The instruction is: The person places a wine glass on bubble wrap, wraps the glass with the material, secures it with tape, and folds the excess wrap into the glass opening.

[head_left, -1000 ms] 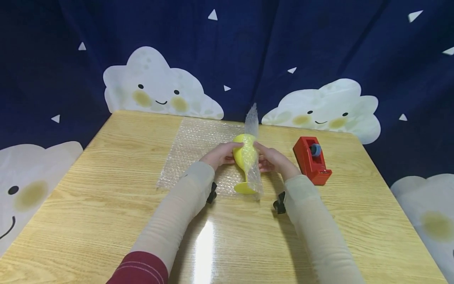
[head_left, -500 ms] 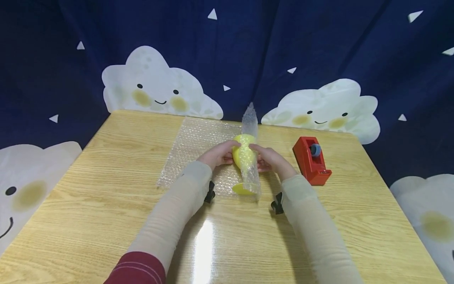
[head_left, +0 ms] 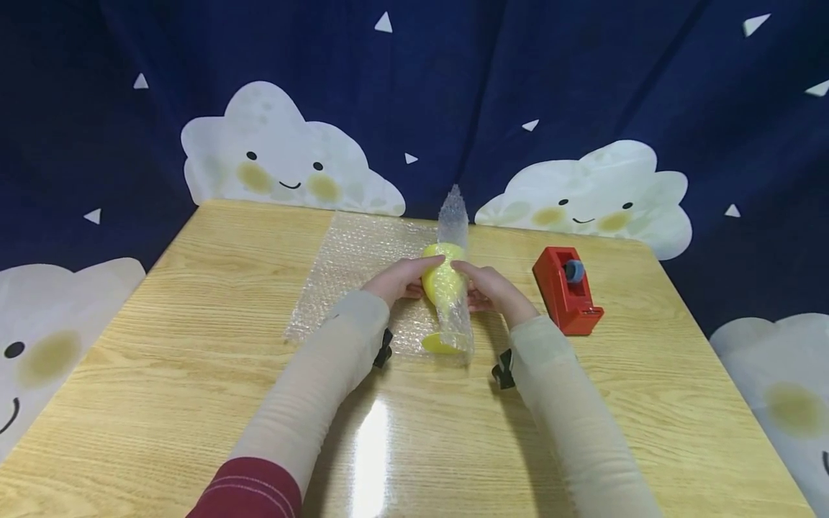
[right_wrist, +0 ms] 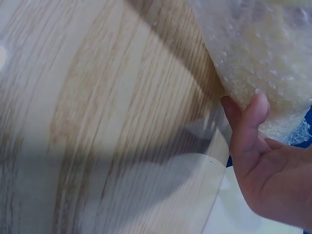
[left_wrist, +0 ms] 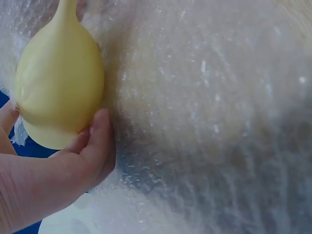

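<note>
- The yellow cup (left_wrist: 61, 83) lay on its side upon the bubble wrap (head_left: 363, 262), bowl away from the person and foot toward them; the sheet stretched flat to its left on the table (head_left: 214, 309).
- A folded part of the wrap covered the cup's right side and part of its foot, its far end jutting past the rim.
- The left hand (head_left: 401, 279) gripped the bowl from the left, fingers curled against its bare side.
- The right hand (head_left: 495, 289) held the covered side, thumb on top of the wrap.
- The step in hand looked like wrapping the cup, with the first fold laid over.
- The next move seemed to call for pinning that fold and rolling leftward onto the flat sheet.
- The red tape dispenser (head_left: 566, 291) stood untouched to the right.
</note>
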`<state>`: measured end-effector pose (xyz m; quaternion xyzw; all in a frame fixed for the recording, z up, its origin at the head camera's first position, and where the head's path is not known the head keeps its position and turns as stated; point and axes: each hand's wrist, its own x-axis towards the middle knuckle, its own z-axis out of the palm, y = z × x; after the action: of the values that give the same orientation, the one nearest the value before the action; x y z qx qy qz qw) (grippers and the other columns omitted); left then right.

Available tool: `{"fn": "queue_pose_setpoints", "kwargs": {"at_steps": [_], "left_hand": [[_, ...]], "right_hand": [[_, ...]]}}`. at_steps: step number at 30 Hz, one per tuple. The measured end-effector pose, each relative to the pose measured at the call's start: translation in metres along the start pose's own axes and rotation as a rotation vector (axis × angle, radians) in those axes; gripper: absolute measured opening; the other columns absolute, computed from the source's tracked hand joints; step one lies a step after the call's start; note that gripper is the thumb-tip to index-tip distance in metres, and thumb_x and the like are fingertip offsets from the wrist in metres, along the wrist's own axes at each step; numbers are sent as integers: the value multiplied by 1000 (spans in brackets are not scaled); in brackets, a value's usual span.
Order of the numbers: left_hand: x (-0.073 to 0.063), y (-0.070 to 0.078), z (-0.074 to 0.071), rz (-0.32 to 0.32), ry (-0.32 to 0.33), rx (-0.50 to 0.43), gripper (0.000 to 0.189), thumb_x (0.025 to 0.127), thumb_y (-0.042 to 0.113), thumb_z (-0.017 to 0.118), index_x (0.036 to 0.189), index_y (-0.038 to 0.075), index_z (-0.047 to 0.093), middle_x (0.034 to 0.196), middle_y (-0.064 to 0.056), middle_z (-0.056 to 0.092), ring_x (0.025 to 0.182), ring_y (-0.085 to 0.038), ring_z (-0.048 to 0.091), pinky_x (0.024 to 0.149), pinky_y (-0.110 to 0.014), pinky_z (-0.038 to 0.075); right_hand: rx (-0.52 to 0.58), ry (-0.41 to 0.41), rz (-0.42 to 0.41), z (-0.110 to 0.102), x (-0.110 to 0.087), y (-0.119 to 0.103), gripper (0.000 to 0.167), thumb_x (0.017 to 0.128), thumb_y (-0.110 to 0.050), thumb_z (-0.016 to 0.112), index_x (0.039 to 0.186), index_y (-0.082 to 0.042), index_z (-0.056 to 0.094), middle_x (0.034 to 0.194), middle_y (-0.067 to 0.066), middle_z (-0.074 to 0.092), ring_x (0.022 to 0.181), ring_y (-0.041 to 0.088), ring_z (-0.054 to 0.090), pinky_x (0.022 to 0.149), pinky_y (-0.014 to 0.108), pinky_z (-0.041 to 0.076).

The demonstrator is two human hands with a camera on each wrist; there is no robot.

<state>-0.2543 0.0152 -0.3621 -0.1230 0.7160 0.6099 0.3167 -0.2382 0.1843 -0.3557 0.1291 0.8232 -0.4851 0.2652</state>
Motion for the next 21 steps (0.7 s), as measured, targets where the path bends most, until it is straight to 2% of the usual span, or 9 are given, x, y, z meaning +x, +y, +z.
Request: {"fn": "queue_pose_setpoints", "kwargs": {"at_steps": [7, 11, 14, 17, 21], "left_hand": [[2, -2, 0, 1, 4, -45, 52, 86, 45, 62, 121, 6, 56, 77, 0, 55, 67, -10, 50, 82, -25, 46], [4, -4, -1, 9, -2, -88, 50, 87, 42, 62, 121, 5, 57, 73, 0, 57, 63, -10, 51, 79, -25, 47], [5, -6, -2, 12, -15, -113, 50, 88, 40, 61, 123, 4, 56, 72, -1, 58, 63, -11, 52, 80, -26, 48], [5, -6, -2, 11, -26, -115, 50, 90, 39, 59, 125, 5, 54, 76, -2, 58, 66, -11, 54, 84, -27, 48], [5, -6, -2, 8, -32, -109, 50, 91, 39, 57, 126, 4, 53, 80, -3, 57, 68, -12, 53, 85, -27, 48]], "right_hand": [[46, -34, 1, -2, -1, 1, 52, 92, -56, 43, 99, -5, 53, 59, -7, 56, 53, 5, 53, 58, 21, 51], [87, -58, -3, -5, 0, 4, 63, 95, -56, 34, 117, 1, 49, 69, -5, 55, 55, 4, 50, 59, 20, 51], [116, -73, -2, -7, 0, 7, 72, 97, -55, 27, 134, 5, 39, 83, -2, 55, 58, 3, 49, 59, 19, 51], [117, -80, -1, -8, 1, 9, 75, 97, -56, 25, 138, 7, 34, 88, 0, 54, 58, 3, 49, 59, 19, 51], [114, -84, -4, -7, 2, 9, 74, 96, -57, 27, 135, 6, 37, 79, -3, 55, 58, 3, 48, 58, 19, 50]]}}
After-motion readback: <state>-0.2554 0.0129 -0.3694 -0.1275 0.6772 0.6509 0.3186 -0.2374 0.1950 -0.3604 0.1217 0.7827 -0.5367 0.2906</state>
